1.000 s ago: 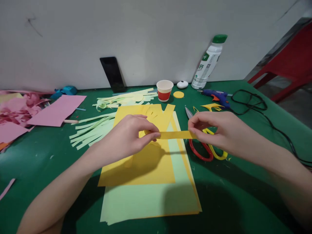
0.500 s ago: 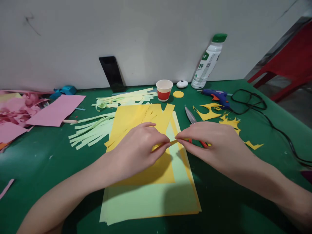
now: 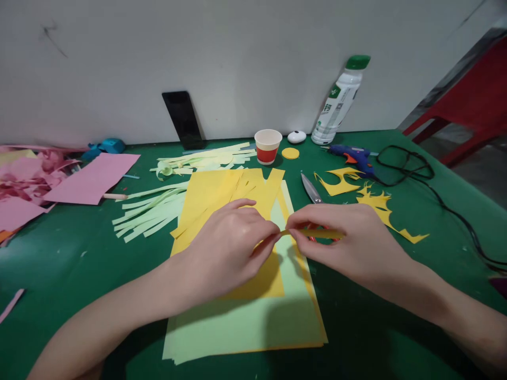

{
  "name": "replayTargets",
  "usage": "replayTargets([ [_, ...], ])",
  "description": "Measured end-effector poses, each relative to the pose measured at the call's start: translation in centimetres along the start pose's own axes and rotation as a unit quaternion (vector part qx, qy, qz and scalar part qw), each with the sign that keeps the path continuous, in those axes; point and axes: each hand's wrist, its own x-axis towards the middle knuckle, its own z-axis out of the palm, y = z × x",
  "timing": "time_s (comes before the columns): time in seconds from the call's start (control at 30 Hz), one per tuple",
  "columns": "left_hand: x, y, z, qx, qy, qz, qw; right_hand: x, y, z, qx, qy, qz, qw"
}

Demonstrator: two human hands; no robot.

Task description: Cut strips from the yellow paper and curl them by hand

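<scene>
A narrow yellow paper strip (image 3: 322, 233) is pinched between the fingertips of both hands. My left hand (image 3: 241, 237) grips one end, closed at thumb and forefinger. My right hand (image 3: 340, 232) pinches it close by, and more of the strip runs back under its palm. Beneath them lie a yellow sheet (image 3: 257, 279) and a stack of pale green sheets (image 3: 245, 327). Several cut yellow strips (image 3: 214, 203) rest on the yellow sheet. Scissors (image 3: 311, 189) lie behind my right hand, their red handles partly hidden by it.
Pale green fringed paper (image 3: 154, 214) lies left of the sheets. A paper cup (image 3: 268, 148), yellow disc (image 3: 290, 153), phone (image 3: 182, 119) and bottle (image 3: 336, 108) stand or lie toward the wall. A glue gun (image 3: 354, 158) with a black cord and yellow scraps (image 3: 376, 203) are at right; pink paper (image 3: 93, 179) at left.
My right hand has shifted slightly, and a longer piece of the yellow strip now shows beneath its fingers. The left hand stays nearly in place, still pinching.
</scene>
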Motion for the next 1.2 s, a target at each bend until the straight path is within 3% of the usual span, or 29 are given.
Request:
replayTargets([
  [0.23, 0.0, -0.6, -1.3, 0.012, 0.020, -0.017, 1.000, 0.4, 0.8, -1.5, -0.037, 0.016, 0.062, 0.997],
  [0.47, 0.0, -1.1, -2.0, -0.006, 0.015, -0.059, 0.998, 0.6, 1.9, -2.3, -0.075, 0.044, 0.075, 0.993],
  [0.63, 0.2, -1.2, -1.8, -0.015, -0.002, -0.064, 0.998, 0.9, 3.0, -2.6, -0.129, 0.016, 0.087, 0.988],
  [0.77, 0.2, -1.3, -1.9, -0.014, 0.018, -0.074, 0.997, 1.1, 3.5, -3.1, -0.194, 0.061, 0.107, 0.973],
  [0.83, 0.1, -1.2, -1.8, -0.012, 0.022, -0.073, 0.997, 1.1, 3.0, -3.1, -0.155, 0.088, 0.087, 0.980],
  [0.93, 0.1, -1.0, -1.3, -0.013, 0.006, -0.063, 0.998, 0.6, 1.6, -2.0, -0.095, 0.101, -0.004, 0.990],
  [1.03, 0.1, -0.6, -0.8, -0.025, -0.004, -0.048, 0.999, 0.1, 0.4, -0.4, -0.066, 0.060, -0.070, 0.994],
  [1.2, 0.3, -0.1, -0.3, -0.020, -0.010, -0.021, 1.000, -0.2, -0.1, 1.0, -0.031, 0.022, -0.085, 0.996],
])
